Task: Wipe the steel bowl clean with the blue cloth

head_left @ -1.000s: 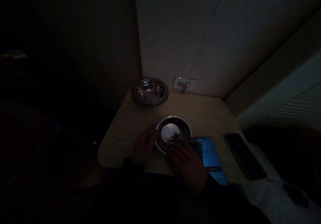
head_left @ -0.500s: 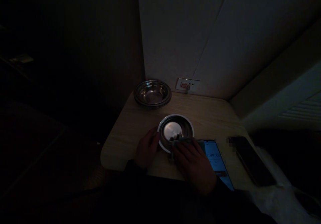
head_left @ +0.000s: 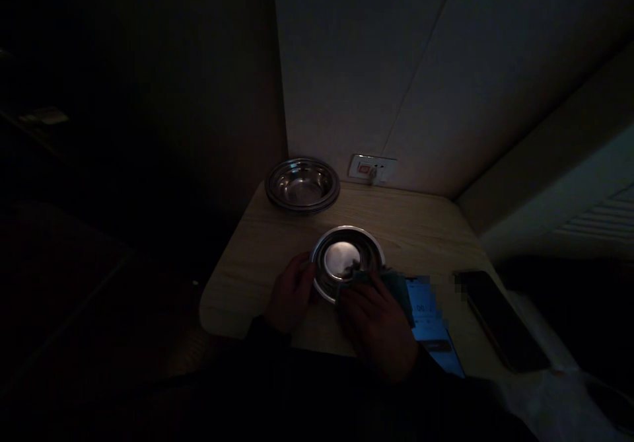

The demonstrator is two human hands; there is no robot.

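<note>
Bowl [head_left: 341, 255] against left fingers [head_left: 300, 271], cloth [head_left: 399, 291] under right fingers [head_left: 360, 298]

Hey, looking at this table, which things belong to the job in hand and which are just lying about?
In the job:
bowl, left hand at its side
cloth, in the right hand

Apparently just lying about:
stacked bowls, untouched, though possibly related
lit phone
dark phone

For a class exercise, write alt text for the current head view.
A person's left hand touches a metal bowl while the right hand holds a greenish cloth at its near side. Stacked metal bowls and a lit phone share the dim wooden table.
</note>
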